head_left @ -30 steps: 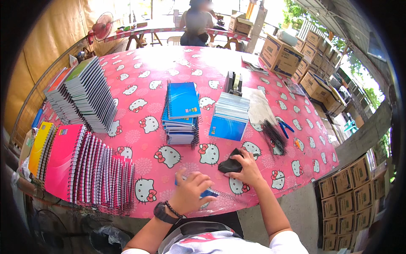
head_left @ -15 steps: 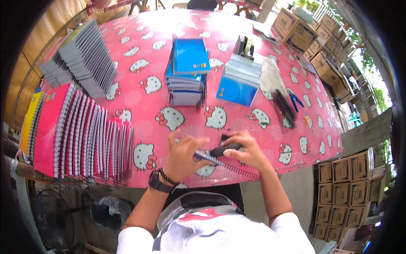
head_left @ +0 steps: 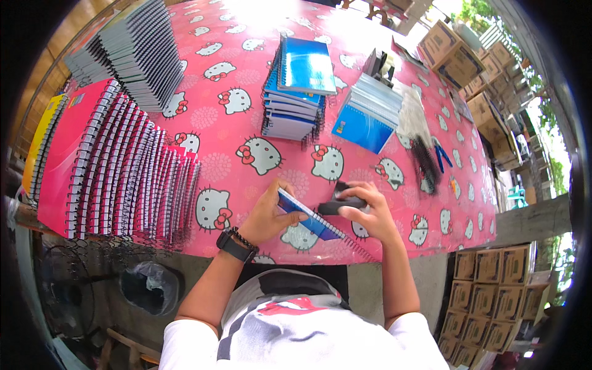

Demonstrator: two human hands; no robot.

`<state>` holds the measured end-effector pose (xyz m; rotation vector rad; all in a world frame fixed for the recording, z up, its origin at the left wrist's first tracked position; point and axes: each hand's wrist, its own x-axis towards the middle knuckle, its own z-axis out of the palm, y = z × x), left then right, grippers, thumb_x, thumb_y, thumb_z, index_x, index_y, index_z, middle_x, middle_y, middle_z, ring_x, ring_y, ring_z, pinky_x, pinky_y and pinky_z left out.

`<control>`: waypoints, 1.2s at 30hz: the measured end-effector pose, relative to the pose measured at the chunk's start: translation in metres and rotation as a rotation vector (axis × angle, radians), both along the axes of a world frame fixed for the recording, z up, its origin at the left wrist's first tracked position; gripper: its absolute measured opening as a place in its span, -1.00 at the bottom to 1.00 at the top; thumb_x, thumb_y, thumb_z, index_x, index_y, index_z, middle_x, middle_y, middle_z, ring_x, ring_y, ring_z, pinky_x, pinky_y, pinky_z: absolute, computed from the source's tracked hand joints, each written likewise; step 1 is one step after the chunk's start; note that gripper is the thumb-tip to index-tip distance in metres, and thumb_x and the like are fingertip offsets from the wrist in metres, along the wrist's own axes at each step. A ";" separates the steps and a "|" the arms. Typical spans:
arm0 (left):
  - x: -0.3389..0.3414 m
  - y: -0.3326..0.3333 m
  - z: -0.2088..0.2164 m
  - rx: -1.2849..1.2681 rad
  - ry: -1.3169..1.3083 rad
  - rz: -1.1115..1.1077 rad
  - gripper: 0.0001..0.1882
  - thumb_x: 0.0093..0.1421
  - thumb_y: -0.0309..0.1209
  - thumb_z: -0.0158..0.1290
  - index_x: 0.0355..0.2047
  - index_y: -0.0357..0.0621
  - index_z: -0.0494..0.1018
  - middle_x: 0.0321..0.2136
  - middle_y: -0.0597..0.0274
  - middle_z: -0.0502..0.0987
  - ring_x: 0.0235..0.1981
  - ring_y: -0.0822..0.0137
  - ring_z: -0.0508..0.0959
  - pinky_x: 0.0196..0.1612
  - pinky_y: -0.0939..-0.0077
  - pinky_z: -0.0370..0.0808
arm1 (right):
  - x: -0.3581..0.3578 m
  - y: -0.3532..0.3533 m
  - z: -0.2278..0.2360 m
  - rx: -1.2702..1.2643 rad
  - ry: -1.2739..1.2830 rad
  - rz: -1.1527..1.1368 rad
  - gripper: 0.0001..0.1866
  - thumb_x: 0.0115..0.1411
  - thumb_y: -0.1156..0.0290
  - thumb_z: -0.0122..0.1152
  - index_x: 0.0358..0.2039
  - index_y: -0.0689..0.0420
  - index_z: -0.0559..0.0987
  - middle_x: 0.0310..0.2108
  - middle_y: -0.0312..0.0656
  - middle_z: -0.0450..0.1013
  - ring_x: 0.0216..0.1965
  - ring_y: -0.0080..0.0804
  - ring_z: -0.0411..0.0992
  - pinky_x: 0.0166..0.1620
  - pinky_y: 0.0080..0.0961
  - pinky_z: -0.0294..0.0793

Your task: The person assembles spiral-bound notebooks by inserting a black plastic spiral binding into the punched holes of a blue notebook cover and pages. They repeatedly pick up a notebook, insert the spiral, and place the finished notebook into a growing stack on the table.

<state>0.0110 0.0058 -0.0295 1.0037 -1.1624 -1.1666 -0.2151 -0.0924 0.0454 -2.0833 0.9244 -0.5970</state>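
Note:
My left hand grips a small blue notebook by its end, tilted with the spine edge up. A thin spiral coil trails off the notebook's right end toward my right forearm. My right hand is closed on a black handheld tool, just beyond the notebook; the exact kind cannot be made out. Farther off, a pile of blue spiral notebooks stands at the middle. To its right lies a fanned stack of blue notebooks.
Pink and yellow spiral notebooks fill the left side, with grey-edged notebook stacks behind. At the right lie black spiral coils, blue-handled pliers, a white cloth and a tape dispenser. Cardboard boxes stand beyond the table.
The notebook has turned so more of its blue cover shows. My right hand and the black tool have shifted slightly right, away from the spine. The whole view has moved a little.

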 end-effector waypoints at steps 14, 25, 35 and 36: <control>0.003 -0.010 0.001 -0.152 -0.194 0.019 -0.53 0.03 -0.48 0.27 -0.19 -0.14 0.19 -0.38 0.24 0.32 -0.46 0.46 0.49 -0.45 0.52 0.46 | 0.015 -0.010 0.012 0.201 -0.036 0.153 -0.44 -0.02 -0.07 0.26 -0.29 0.23 0.62 -0.13 -0.03 0.47 0.00 -0.24 0.35 0.05 -0.34 0.25; 0.002 -0.005 -0.001 -0.008 -0.020 -0.039 -0.50 0.03 -0.41 0.29 -0.17 -0.17 0.18 -0.30 0.14 0.32 -0.40 0.40 0.48 -0.40 0.51 0.48 | 0.041 0.000 0.011 0.015 0.037 0.104 -0.54 0.01 0.02 0.29 -0.24 0.16 0.61 -0.08 0.02 0.44 0.04 -0.12 0.31 0.11 -0.23 0.19; -0.016 -0.008 0.042 -0.130 -0.324 0.114 -0.66 0.08 -0.39 0.23 -0.24 -0.20 0.33 -0.37 0.15 0.44 -0.36 0.35 0.50 -0.38 0.52 0.45 | 0.033 0.030 0.036 -0.241 -0.164 -0.008 -0.61 -0.03 0.40 0.39 -0.17 0.20 0.53 -0.20 -0.08 0.46 -0.18 -0.24 0.43 -0.11 -0.39 0.42; -0.020 -0.007 0.056 -0.122 -0.296 0.126 -0.69 0.07 -0.39 0.24 -0.28 -0.22 0.37 -0.40 0.16 0.47 -0.38 0.35 0.51 -0.38 0.53 0.46 | 0.036 0.038 0.041 -0.165 -0.200 -0.005 -0.64 -0.02 0.43 0.38 -0.19 0.21 0.53 -0.24 -0.11 0.46 -0.25 -0.29 0.45 -0.17 -0.44 0.44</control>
